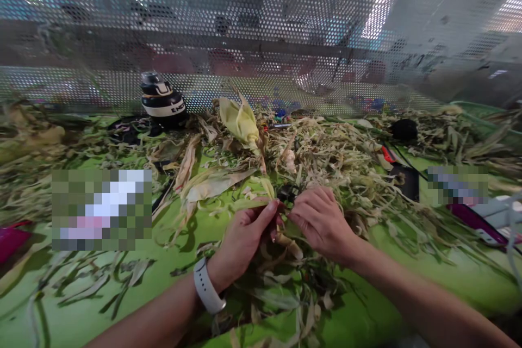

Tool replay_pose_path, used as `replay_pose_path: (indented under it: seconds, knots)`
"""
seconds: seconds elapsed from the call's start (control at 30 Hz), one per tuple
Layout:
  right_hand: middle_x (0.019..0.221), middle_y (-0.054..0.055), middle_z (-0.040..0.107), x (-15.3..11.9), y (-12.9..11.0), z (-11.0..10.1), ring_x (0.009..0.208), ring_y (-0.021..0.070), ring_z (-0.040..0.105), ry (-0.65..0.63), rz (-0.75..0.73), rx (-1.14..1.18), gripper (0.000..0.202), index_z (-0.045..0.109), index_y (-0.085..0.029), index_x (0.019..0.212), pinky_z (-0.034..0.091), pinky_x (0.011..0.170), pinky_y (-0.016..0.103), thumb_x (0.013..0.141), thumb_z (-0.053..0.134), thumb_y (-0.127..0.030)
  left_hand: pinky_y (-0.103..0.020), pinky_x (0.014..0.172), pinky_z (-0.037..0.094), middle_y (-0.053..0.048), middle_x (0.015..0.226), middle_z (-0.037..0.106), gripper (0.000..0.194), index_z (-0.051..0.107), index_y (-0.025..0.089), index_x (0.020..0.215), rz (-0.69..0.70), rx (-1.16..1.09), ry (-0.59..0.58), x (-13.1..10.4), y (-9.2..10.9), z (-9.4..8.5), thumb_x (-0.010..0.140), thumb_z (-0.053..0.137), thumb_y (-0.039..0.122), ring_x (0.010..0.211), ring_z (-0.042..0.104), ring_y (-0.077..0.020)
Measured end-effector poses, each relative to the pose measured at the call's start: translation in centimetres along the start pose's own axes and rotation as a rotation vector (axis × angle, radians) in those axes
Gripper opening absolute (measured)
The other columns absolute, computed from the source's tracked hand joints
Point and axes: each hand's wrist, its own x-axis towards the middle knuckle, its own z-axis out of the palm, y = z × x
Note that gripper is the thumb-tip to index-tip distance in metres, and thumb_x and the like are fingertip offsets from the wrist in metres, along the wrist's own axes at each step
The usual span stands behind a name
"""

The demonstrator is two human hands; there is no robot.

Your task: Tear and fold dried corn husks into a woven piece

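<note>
My left hand (247,231), with a pale band on its wrist, is closed in a pinch in front of me. Between its thumb and fingers is a pale yellow-green husk strip (267,187), whose end points away from me. My right hand (320,223) is curled close beside it, fingertips nearly meeting the left ones; what they grip is too small to make out. A small black object (286,193) shows just beyond the fingertips. Farther back lies a flower-like bundle of pale husks (240,122) on a stalk. A broad dry husk (218,185) rests left of my hands.
Dry husk shreds (326,147) cover much of the green tabletop (179,277). A black bottle (163,100) stands at the back left, before a perforated metal screen (261,27). Rightward lie a dark flat object (405,182) and a magenta-edged device (477,223).
</note>
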Motion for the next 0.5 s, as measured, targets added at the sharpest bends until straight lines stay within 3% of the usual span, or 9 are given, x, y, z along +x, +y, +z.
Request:
replay_pose_path:
  seconds: [0.17, 0.33, 0.5]
  knots:
    - [0.075, 0.005, 0.062, -0.1, -0.8, -0.3, 0.079, 0.0193, 0.049, 0.063, -0.062, -0.035, 0.016, 0.057, -0.019, 0.075, 0.038, 0.080, 0.036, 0.089, 0.048, -0.018, -0.020, 0.044, 0.032, 0.004, 0.048, 0.049, 0.042, 0.054, 0.015, 0.056, 0.021, 0.167, 0.039, 0.0, 0.4, 0.1, 0.074, 0.061, 0.052, 0.043, 0.040, -0.0074]
    - [0.074, 0.004, 0.061, -0.1, -0.9, -0.6, 0.076, 0.0180, 0.052, 0.114, -0.084, 0.042, 0.016, 0.056, -0.020, 0.074, 0.039, 0.088, 0.040, 0.088, 0.048, -0.018, -0.020, 0.046, 0.034, 0.003, 0.051, 0.051, 0.039, 0.055, 0.016, 0.062, 0.039, 0.211, 0.005, 0.1, 0.1, -0.3, 0.077, 0.058, 0.052, 0.046, 0.042, -0.0088]
    - [0.091, 0.007, 0.061, 0.3, 0.2, -1.5, 0.091, 0.0198, 0.054, -0.002, 0.227, 0.424, 0.020, 0.062, -0.020, 0.090, 0.043, 0.086, 0.038, 0.092, 0.043, -0.027, -0.023, 0.063, 0.044, -0.001, 0.070, 0.063, 0.032, 0.063, 0.019, 0.073, 0.019, 0.186, -0.107, -0.8, 0.8, -0.2, 0.078, 0.058, 0.049, 0.065, 0.053, -0.0140]
